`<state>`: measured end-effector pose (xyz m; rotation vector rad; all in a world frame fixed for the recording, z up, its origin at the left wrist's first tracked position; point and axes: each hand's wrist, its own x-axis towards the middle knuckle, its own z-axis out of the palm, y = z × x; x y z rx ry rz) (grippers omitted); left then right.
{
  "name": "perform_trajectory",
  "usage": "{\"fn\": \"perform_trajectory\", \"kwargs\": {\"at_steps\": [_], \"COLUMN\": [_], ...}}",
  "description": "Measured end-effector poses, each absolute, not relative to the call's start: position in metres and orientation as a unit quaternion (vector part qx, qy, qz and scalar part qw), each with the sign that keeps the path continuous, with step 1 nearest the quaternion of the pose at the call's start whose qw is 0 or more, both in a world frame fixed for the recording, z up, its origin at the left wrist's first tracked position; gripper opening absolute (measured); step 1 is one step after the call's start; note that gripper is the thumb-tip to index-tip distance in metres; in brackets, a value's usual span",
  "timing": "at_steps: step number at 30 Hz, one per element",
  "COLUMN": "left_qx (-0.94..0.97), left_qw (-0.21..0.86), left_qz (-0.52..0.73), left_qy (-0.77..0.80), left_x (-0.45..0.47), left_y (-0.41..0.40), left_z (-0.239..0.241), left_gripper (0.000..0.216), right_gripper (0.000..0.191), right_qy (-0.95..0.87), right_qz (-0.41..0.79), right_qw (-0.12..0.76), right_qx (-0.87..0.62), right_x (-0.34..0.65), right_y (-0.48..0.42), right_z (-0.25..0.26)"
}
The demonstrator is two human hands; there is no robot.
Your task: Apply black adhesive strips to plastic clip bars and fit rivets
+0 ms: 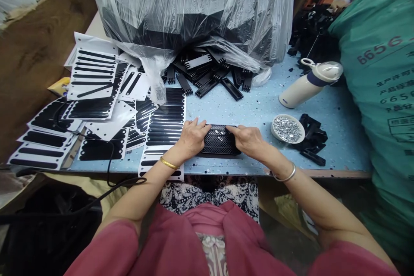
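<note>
A black textured rectangular plastic piece [221,144] lies near the table's front edge, with a few small shiny metal bits on its upper part. My left hand [193,139] closes on its left end, thumb and fingers along the top edge. On the right end my right hand [249,140] is closed too, its index finger pressing at the far corner. Just left of my left hand lies a sheet of black adhesive strips [164,125]. To the right of my right hand stands a white bowl [303,134] full of small metal pieces.
Black slotted plastic parts [207,73] lie heaped below a large clear plastic bag [194,4]. Sticker sheets [93,77] are stacked at left, crossed by a black cable [111,155]. A bottle [302,88], black parts [312,138] and a green sack [378,73] are at right.
</note>
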<state>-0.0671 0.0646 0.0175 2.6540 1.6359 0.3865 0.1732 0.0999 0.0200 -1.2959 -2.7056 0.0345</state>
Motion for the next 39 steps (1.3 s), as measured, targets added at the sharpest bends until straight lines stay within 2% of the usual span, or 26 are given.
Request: {"fn": "perform_trajectory", "kwargs": {"at_steps": [6, 11, 14, 19, 23, 29, 35, 39], "left_qx": [0.855, 0.859, 0.859, 0.862, 0.862, 0.859, 0.857, 0.850], "left_qw": [-0.031, -0.016, -0.014, -0.018, -0.013, -0.013, -0.031, -0.048], "left_qz": [0.109, 0.105, 0.104, 0.104, 0.107, 0.108, 0.101, 0.086], "left_qy": [0.505, 0.501, 0.500, 0.495, 0.495, 0.500, 0.505, 0.518], "left_x": [-0.068, -0.068, -0.069, -0.069, -0.068, -0.072, -0.084, -0.090], "left_y": [0.062, 0.061, 0.061, 0.062, 0.062, 0.061, 0.059, 0.057], "left_z": [0.014, 0.014, 0.013, 0.013, 0.014, 0.018, 0.023, 0.023], "left_gripper": [0.050, 0.051, 0.051, 0.050, 0.050, 0.051, 0.051, 0.052], "right_gripper": [0.057, 0.055, 0.050, 0.044, 0.042, 0.044, 0.044, 0.047], "right_qy": [-0.915, -0.903, -0.891, -0.844, -0.830, -0.830, -0.893, -0.907], "right_qz": [-0.041, -0.025, 0.037, 0.205, 0.247, 0.186, 0.046, -0.003], "right_qw": [0.040, 0.078, 0.117, 0.189, 0.205, 0.237, 0.159, 0.139], "right_qx": [-0.400, -0.423, -0.436, -0.457, -0.457, -0.470, -0.418, -0.398], "right_x": [0.180, 0.199, 0.207, 0.209, 0.209, 0.211, 0.207, 0.208], "right_y": [0.093, 0.092, 0.092, 0.099, 0.106, 0.103, 0.098, 0.096], "right_z": [0.014, 0.004, -0.001, -0.004, 0.000, 0.005, -0.009, -0.013]}}
